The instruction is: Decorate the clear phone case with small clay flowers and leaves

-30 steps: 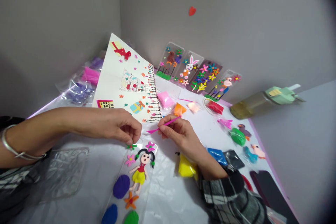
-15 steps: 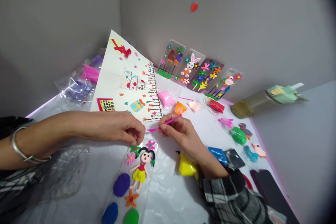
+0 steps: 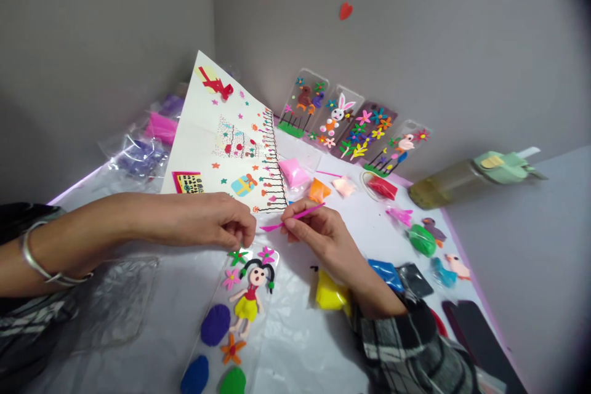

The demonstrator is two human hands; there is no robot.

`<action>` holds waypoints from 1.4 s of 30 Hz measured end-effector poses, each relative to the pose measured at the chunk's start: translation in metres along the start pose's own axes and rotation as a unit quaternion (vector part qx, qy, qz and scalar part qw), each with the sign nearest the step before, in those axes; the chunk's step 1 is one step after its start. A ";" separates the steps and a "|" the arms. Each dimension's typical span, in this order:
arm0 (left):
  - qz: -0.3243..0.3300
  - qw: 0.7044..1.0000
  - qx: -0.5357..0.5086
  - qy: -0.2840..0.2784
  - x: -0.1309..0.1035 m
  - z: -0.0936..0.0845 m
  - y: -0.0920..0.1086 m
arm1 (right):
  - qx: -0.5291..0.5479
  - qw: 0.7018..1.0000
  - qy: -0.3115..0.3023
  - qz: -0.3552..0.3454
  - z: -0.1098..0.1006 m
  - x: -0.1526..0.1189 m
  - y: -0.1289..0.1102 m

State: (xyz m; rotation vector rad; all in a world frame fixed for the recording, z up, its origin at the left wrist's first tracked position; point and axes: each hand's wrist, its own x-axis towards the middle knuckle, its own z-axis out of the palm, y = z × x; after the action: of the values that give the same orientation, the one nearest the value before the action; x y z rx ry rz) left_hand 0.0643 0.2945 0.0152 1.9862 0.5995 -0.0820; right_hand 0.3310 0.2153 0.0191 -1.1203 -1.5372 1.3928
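A clear phone case (image 3: 265,345) lies flat before me, carrying a clay girl figure (image 3: 248,308) in a yellow skirt. Clay flowers and purple, blue and green clay ovals surround the figure. My left hand (image 3: 226,223) hovers just above the case's far end, close to a green clay flower (image 3: 239,257). Its fingers are curled together; anything between them is hidden. Between the thumb and fingers of my right hand (image 3: 314,228) is a thin pink clay modelling tool (image 3: 272,228), its flat tip pointing left toward my left hand.
A decorated card (image 3: 189,129) stands behind my hands. Several decorated phone cases (image 3: 364,129) lean on the wall. Clay packets, including a yellow one (image 3: 331,292), lie at right, with a bottle (image 3: 443,184) and a dark phone (image 3: 480,332). Another clear case (image 3: 120,301) lies left.
My left fingertips have lifted slightly off the green clay flower, which now shows more fully. My right hand keeps the pink tool nearly still. The view has shifted a little.
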 end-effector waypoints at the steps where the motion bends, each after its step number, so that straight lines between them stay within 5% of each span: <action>1: -0.002 1.000 -0.004 -0.002 0.000 0.000 0.000 | 0.005 1.000 -0.001 0.006 0.001 -0.001 -0.002; 14: -0.032 0.998 0.050 0.022 0.000 -0.005 0.012 | -0.080 0.996 -0.045 -0.010 0.015 -0.012 -0.015; 42: -0.012 0.999 0.040 0.031 0.003 -0.001 0.002 | -0.196 0.976 -0.081 -0.051 0.022 -0.013 -0.010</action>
State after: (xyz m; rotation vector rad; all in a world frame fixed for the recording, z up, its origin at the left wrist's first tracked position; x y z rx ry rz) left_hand 0.0672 0.2958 0.0170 2.0658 0.6691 -0.0601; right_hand 0.3132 0.1955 0.0265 -1.1571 -2.0202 1.1637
